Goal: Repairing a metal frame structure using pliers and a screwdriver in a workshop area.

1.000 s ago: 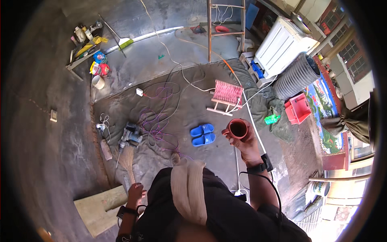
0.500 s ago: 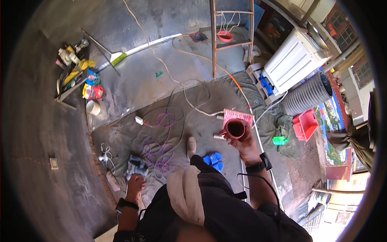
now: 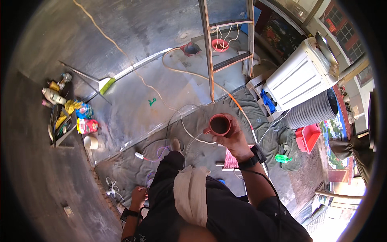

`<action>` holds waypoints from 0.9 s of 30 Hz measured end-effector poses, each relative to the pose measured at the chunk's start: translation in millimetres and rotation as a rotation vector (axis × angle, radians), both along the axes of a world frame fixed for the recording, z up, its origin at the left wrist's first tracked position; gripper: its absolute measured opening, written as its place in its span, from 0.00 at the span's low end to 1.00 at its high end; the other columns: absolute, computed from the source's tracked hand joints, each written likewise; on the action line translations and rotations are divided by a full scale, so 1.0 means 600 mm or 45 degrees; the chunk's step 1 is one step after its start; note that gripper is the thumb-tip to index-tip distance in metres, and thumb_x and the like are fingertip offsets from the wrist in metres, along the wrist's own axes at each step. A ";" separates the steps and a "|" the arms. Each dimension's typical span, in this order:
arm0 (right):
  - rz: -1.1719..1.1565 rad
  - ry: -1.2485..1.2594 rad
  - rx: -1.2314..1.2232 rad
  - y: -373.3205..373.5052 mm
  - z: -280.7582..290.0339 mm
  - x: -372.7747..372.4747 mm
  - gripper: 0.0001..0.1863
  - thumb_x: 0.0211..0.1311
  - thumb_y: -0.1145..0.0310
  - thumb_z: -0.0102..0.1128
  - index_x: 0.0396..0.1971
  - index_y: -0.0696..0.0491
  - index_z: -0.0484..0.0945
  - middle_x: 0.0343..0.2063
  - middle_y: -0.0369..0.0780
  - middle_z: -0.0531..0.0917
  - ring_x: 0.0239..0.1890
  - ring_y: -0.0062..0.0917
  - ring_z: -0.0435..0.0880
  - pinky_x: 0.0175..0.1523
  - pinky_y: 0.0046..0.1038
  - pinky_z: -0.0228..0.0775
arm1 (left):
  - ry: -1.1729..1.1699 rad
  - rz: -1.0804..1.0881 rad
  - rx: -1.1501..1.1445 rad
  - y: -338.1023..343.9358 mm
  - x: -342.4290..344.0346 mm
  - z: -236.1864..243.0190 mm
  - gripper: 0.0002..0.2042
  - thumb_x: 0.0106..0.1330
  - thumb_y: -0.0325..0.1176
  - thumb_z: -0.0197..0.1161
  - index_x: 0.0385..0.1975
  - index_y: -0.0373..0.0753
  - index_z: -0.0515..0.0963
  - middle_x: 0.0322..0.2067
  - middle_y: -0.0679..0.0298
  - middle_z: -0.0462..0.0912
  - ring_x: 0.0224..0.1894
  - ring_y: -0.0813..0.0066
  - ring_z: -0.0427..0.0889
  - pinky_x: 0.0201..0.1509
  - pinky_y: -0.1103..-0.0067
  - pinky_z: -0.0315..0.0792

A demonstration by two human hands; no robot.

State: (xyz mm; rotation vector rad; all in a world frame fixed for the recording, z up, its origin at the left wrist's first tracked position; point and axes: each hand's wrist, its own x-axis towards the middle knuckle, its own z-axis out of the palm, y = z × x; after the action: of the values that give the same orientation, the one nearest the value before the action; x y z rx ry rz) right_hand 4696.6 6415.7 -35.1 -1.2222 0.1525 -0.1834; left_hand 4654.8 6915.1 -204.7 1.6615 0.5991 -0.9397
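Right hand (image 3: 234, 142) was wrapped part-closed around one red-brown mug (image 3: 219, 126), handle toward the left. Left hand (image 3: 139, 195), lower, was loosely curled; couldn't tell if it gripped anything. Holding well meant a level rim, steady wrist (contents too dark to read). Counted: one stool (image 3: 231, 160) below the right hand, one ladder (image 3: 207, 52) beyond, one red crate (image 3: 308, 138) rightward.

Wide fisheye view from the person's head, pitched steeply down and forward.
The wearer's black cloth garment (image 3: 229, 195) sits nearest, at bottom centre; farther off lie the smooth grey floor (image 3: 173, 86) and, upper right, the boxy white ribbed-sided appliance (image 3: 296, 74).
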 end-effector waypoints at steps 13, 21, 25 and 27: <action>0.006 0.117 -0.350 -0.085 -0.016 0.480 0.38 0.45 0.76 0.73 0.58 0.55 0.64 0.50 0.36 0.75 0.55 0.21 0.74 0.57 0.26 0.71 | -0.385 -0.222 0.088 -0.250 0.632 0.069 0.16 0.62 0.34 0.58 0.47 0.33 0.73 0.37 0.60 0.79 0.35 0.70 0.83 0.33 0.77 0.76; 0.111 0.129 -0.401 -0.126 -0.004 0.744 0.39 0.46 0.74 0.72 0.59 0.55 0.62 0.51 0.39 0.75 0.50 0.25 0.79 0.45 0.24 0.77 | -0.849 -0.616 -0.251 -0.538 0.938 0.291 0.17 0.64 0.29 0.59 0.52 0.33 0.69 0.44 0.59 0.78 0.41 0.71 0.81 0.40 0.79 0.75; 0.126 0.139 -0.365 -0.158 -0.017 0.855 0.40 0.45 0.72 0.73 0.59 0.53 0.63 0.51 0.40 0.75 0.46 0.25 0.81 0.44 0.25 0.77 | -0.923 -0.587 -0.532 -0.642 1.028 0.311 0.15 0.63 0.24 0.60 0.49 0.33 0.70 0.40 0.61 0.80 0.38 0.79 0.80 0.43 0.81 0.74; 0.107 0.120 -0.355 -0.184 -0.037 0.909 0.39 0.45 0.72 0.74 0.59 0.53 0.64 0.51 0.40 0.76 0.44 0.24 0.81 0.44 0.26 0.77 | -0.815 -0.557 -0.508 -0.679 1.080 0.305 0.12 0.66 0.27 0.58 0.48 0.33 0.70 0.37 0.61 0.80 0.37 0.78 0.81 0.42 0.81 0.74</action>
State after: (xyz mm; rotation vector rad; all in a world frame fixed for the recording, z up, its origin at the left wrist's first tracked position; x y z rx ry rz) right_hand 5242.0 6305.3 -57.1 -1.5132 0.1606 -0.0750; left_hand 5302.6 6508.0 -21.7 1.6222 -0.3759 -0.7012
